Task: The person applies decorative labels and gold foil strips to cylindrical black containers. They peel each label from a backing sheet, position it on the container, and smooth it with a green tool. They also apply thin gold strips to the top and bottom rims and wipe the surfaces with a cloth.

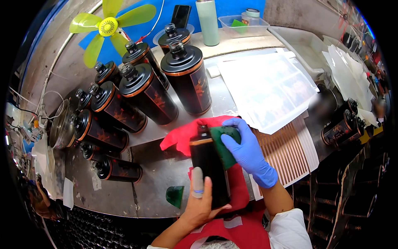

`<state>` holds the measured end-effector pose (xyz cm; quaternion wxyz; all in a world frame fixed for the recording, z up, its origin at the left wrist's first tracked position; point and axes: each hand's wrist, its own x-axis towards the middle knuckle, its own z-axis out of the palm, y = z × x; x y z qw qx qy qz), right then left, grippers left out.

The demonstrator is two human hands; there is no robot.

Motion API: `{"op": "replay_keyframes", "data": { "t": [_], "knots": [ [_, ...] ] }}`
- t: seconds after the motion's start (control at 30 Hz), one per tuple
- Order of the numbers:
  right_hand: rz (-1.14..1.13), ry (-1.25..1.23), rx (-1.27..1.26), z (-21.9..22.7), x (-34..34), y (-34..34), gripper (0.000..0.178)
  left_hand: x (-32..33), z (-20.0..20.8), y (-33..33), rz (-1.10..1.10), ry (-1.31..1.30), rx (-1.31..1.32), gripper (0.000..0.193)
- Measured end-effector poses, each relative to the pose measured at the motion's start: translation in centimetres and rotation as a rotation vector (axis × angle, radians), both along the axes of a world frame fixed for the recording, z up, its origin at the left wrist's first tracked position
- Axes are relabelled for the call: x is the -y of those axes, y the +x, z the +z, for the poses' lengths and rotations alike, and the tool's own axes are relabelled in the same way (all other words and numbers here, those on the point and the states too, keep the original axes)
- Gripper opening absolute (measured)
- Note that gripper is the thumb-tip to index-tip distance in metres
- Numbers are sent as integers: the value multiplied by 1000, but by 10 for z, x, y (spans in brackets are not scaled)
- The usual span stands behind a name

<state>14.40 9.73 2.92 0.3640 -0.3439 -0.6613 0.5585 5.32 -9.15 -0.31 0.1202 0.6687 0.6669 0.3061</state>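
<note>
A black bottle (pixel 205 166) with a copper-coloured band near its neck stands slightly tilted in front of me. My left hand (pixel 201 199) is wrapped round its lower part, a grey finger cot on one finger. In a blue glove, my right hand (pixel 242 145) pinches a dark green flat scraper-like piece (pixel 227 155) against the bottle's right side. Behind and beneath them spreads a red cloth (pixel 182 135). A smaller dark green piece (pixel 175 196) with a rounded edge lies on the metal table (pixel 157 166), left of my left hand.
Several black bottles (pixel 186 81) with copper bands and red patterns stand at the back left. Behind them is a yellow-green fan (pixel 107 27). White sheets (pixel 265 91) and a brown-striped sheet (pixel 286 151) lie at right. A pale green flask (pixel 208 25) and clear tub (pixel 257 31) stand at the back.
</note>
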Motion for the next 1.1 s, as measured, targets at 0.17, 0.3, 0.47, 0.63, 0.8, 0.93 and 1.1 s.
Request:
{"op": "replay_keyframes", "data": {
  "t": [0.17,0.3,0.47,0.63,0.8,0.93,1.1],
  "knots": [
    [-45,-275,-82,-30,-4,17,30,23,-18,-17,20,-197,254,133],
    [-15,-106,-121,-10,-3,9,30,21,-6,-10,46,-15,205,132],
    [-2,-237,-153,-28,-6,21,28,2,-12,1,-34,20,210,126],
    [-94,-423,-242,-23,28,105,29,8,-15,-8,104,341,449,99],
    [-841,-528,-255,-56,56,229,27,20,-9,-32,433,374,1101,52],
    [-1114,-455,-42,-101,60,304,30,14,18,-36,339,297,1655,52],
    [-1028,-447,155,-128,25,316,36,15,-4,-34,283,340,1526,45]
  ]
}}
